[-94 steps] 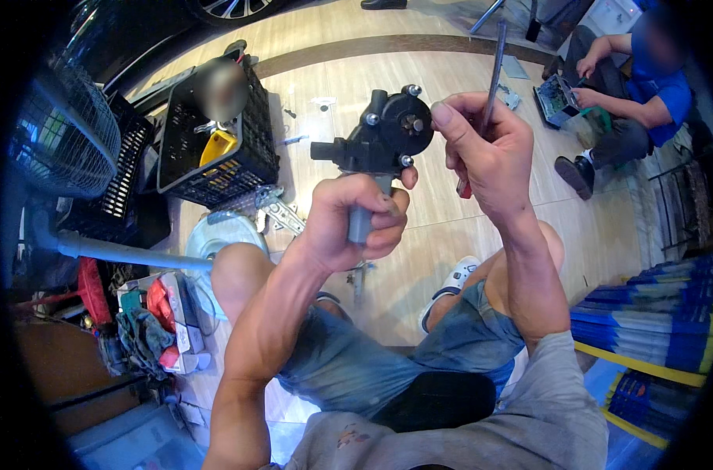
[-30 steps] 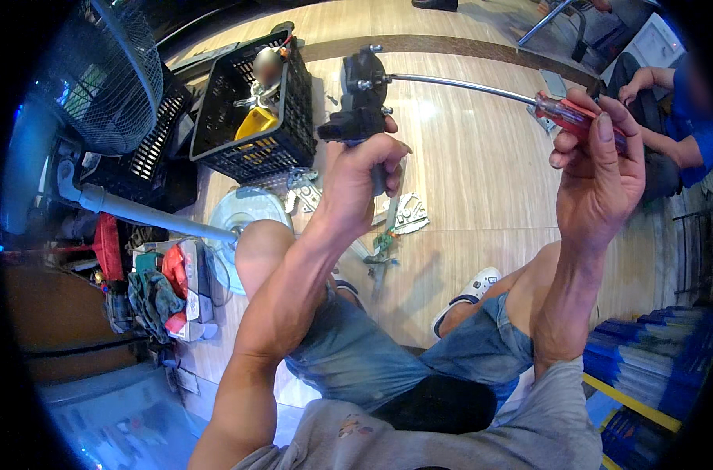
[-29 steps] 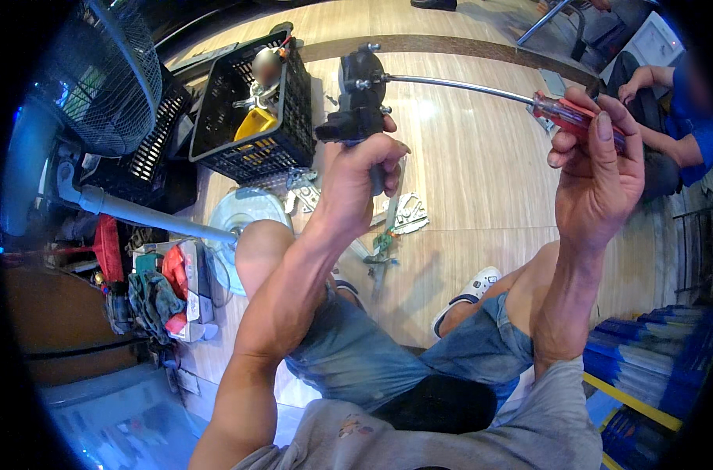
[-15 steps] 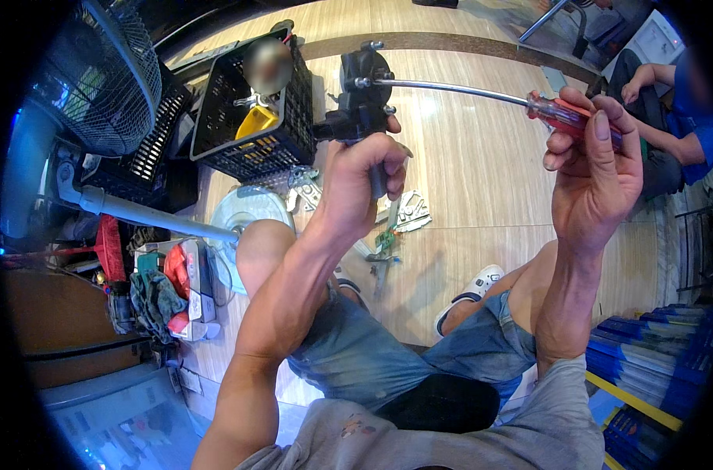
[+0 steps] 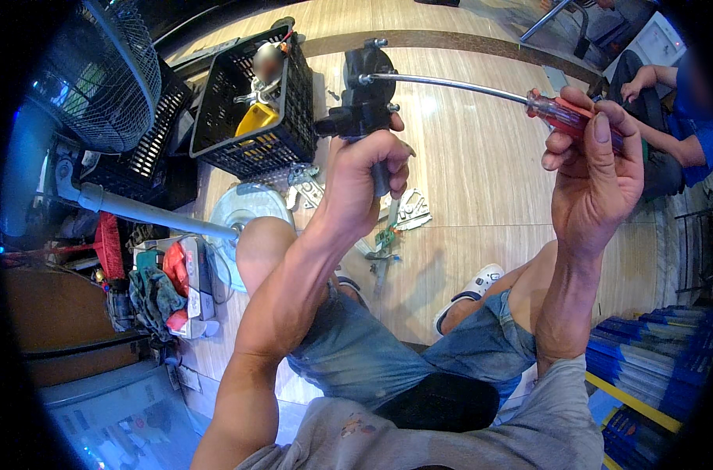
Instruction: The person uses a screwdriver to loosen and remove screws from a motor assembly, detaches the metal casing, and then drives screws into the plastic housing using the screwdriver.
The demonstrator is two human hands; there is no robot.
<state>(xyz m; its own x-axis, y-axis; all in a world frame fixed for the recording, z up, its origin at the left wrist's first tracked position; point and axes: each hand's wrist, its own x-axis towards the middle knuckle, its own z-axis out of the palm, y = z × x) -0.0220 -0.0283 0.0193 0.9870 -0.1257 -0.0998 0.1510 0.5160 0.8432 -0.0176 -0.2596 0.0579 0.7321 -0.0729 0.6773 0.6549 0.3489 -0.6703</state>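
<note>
My left hand (image 5: 370,166) is closed around the lower part of a black motor-like unit (image 5: 367,102) and holds it up before me. Metal screws stick out of the unit's right side and top. A screwdriver (image 5: 466,88) with a long steel shaft and a clear red handle lies level between my hands. Its tip meets a screw on the right side of the unit. Fingers and thumb of my right hand (image 5: 595,172) are closed round the handle. What is inside my left palm is partly hidden.
Below the unit, metal bracket parts (image 5: 411,210) lie on the wood-look floor. A black crate (image 5: 251,149) with a yellow item stands left, near a fan (image 5: 114,78) on a round base. Another person (image 5: 678,117) sits far right. Blue boxes (image 5: 646,360) are stacked at near right.
The black unit has shifted slightly right and turned a little in my left hand. My right hand and the screwdriver have stayed almost in place.
</note>
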